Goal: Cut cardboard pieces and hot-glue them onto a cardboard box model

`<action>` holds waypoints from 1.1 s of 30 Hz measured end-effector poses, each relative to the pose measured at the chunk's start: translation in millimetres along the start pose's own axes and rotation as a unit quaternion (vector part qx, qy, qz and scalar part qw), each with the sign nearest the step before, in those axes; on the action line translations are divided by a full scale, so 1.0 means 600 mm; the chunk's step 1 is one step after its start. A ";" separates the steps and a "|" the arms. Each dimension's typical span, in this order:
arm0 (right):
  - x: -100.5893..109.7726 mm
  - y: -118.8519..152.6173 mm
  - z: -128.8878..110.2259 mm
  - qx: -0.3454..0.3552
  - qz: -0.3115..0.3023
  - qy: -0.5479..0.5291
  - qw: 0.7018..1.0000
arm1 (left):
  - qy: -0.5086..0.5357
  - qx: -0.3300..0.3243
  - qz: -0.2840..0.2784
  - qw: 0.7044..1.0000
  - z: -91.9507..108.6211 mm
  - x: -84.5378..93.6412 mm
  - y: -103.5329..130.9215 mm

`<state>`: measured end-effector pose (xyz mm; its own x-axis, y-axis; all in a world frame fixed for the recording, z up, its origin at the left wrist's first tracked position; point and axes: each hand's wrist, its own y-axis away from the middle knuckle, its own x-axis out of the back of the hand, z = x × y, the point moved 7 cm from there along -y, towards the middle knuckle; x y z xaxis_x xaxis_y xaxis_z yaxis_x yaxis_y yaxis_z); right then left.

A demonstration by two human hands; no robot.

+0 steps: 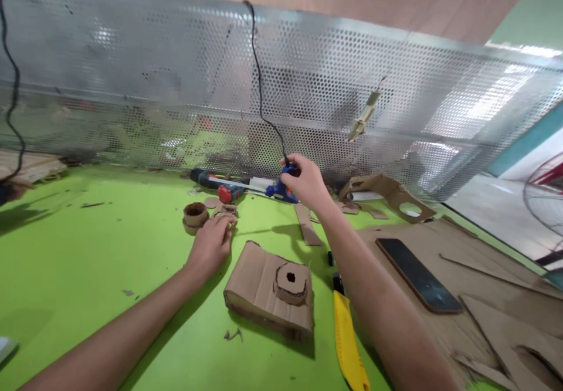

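My right hand [303, 179] is closed round a blue glue gun [281, 189], held low near the back of the table. A long whitish glue stick [237, 185] juts from it to the left, and its black cord runs up the mesh. My left hand [213, 238] has its fingers curled at a small folded cardboard piece [229, 208]; the fingertips are partly hidden. Just left of them stands a round cardboard ring [195, 216]. Between my forearms lies a cardboard box [259, 279] bearing an octagonal cardboard block [291, 285] with a dark hole.
A drill [206, 178] lies behind my hands against the perforated metal screen [308, 86]. Beside my right forearm are a yellow cutter [347, 338], a phone [417, 274] and cardboard sheets [497, 268]. Another person's hand [15, 189] shows at the far left.
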<state>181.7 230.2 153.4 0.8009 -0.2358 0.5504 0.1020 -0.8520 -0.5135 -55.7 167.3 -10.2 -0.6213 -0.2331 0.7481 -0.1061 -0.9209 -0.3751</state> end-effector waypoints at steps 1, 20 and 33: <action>0.003 0.000 0.001 -0.005 0.002 -0.008 1.000 | 0.007 0.001 0.009 1.000 -0.001 0.004 -0.001; 0.052 -0.003 -0.029 0.028 0.024 -0.120 0.992 | 0.216 0.068 0.275 0.934 -0.035 0.077 0.015; 0.037 -0.011 -0.028 0.032 0.022 -0.174 0.984 | 0.211 0.197 0.393 0.873 -0.203 0.153 -0.002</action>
<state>188.8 222.8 179.7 0.9578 -0.0885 0.2734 0.0902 -0.8108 -0.5784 -207.1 185.0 -8.1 -0.6219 -0.7818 0.0449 0.7055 -0.5842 -0.4012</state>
